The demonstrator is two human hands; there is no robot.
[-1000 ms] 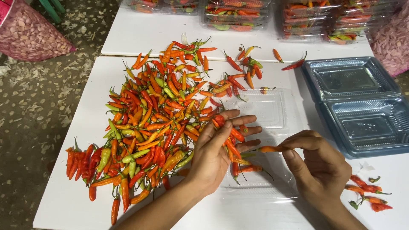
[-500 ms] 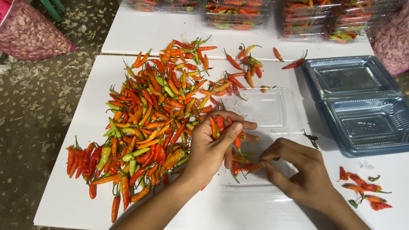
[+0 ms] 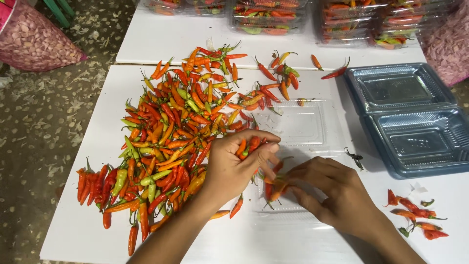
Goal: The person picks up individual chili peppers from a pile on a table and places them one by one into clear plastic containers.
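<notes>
Red, orange and green chillies lie heaped across the left and centre of our white tabletop. Our left hand, mid-frame, has its fingers curled around a small bunch of red and orange chillies. Our right hand, lower centre-right, pinches a few more chillies with its fingertips, just over a clear plastic tray lying open flat on the tabletop. The two hands sit close, nearly touching. Blue-tinted empty clamshell trays rest at right. A few loose chillies and stems lie at lower right. Filled packs line the upper edge.
</notes>
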